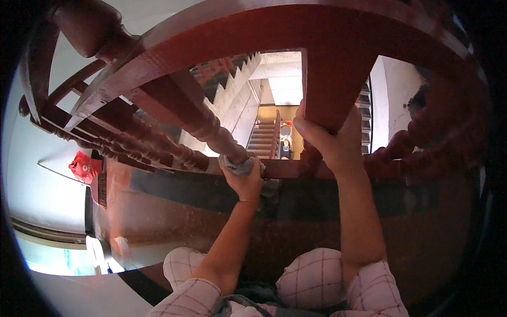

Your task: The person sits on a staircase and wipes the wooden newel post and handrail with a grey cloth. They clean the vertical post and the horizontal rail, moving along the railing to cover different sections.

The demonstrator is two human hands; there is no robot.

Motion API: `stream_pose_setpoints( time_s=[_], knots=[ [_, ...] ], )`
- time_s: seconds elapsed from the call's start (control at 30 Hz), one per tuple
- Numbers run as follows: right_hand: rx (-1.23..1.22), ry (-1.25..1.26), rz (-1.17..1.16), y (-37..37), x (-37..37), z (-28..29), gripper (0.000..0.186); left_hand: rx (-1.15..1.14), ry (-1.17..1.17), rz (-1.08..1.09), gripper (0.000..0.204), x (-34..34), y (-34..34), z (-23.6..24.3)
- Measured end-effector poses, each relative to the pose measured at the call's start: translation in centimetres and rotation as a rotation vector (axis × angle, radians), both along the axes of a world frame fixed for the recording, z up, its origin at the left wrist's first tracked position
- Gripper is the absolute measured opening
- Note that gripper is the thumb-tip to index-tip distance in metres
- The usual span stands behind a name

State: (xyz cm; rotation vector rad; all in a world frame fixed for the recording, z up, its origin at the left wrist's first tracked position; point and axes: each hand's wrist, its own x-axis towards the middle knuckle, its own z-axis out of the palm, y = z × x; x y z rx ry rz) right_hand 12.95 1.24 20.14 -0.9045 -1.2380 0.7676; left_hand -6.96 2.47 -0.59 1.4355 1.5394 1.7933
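A dark red wooden railing with turned balusters stretches in front of me. My left hand (244, 182) is closed around a grey cloth (240, 165), which wraps the lower part of one baluster (214, 132) just above the bottom rail (282, 169). Farther right, my right hand (335, 142) grips a thicker baluster (338, 79), its thumb across the near side and its other fingers partly hidden behind the wood. The curved handrail (253, 29) passes above both hands.
Through the gaps a stairwell with lower stairs (262, 138) drops away. More balusters (132, 145) stand at the left. A red bag (84, 167) and a brush (100, 190) are by the left wall. Below me lies a brown floor (174, 211).
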Motion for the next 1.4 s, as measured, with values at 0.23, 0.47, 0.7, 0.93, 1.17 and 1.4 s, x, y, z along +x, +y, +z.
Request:
stream_pose_setpoints(
  time_s=[0.23,0.47,0.7,0.93,1.17,1.4],
  knots=[
    [0.002,0.006,0.011,-0.2,0.0,0.4,0.021,-0.254,0.089,-0.447,0.063,-4.9,0.8,3.5],
    [0.017,0.010,-0.025,0.1,-0.2,0.1,0.025,-0.467,0.260,-0.805,0.057,-9.9,3.4,5.6],
    [-0.051,0.039,-0.009,0.1,-0.2,0.2,0.052,-0.608,-0.147,-0.737,0.059,-10.8,2.4,3.3],
    [-0.055,0.009,0.013,0.2,0.0,-0.1,0.059,-0.447,-0.206,-0.480,0.079,-5.6,-1.7,0.8],
    [-0.005,-0.034,0.023,0.3,0.4,-0.6,0.059,-0.322,0.141,-0.326,0.072,-6.7,-3.8,4.5],
    [-0.034,-0.003,-0.023,0.3,-0.2,-0.9,0.055,-0.199,0.232,-0.423,0.056,-7.8,-0.2,5.3]
  ],
)
